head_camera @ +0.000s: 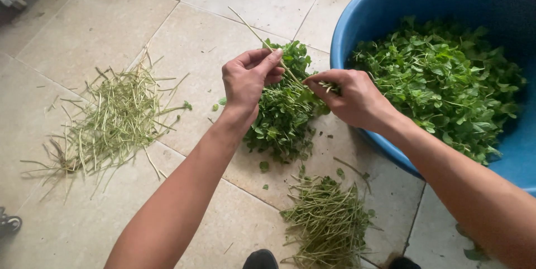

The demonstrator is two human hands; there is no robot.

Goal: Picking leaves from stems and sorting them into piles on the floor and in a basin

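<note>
Both forearms come in bare from the bottom edge and angle toward each other, hands nearly meeting mid-frame. Left hand [248, 79] has its back to the camera, wrist bent a bit, thumb and forefinger pressed together in a pinch grip up top. Right hand [350, 97] is knuckles-up, fingers curled under, thumb and fingertips pinched toward the left hand

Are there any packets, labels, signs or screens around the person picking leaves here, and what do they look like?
None in view: only loose greens, a plain blue tub with no label showing, bare stem piles on the tiled floor, and both hands on one stem.
</note>
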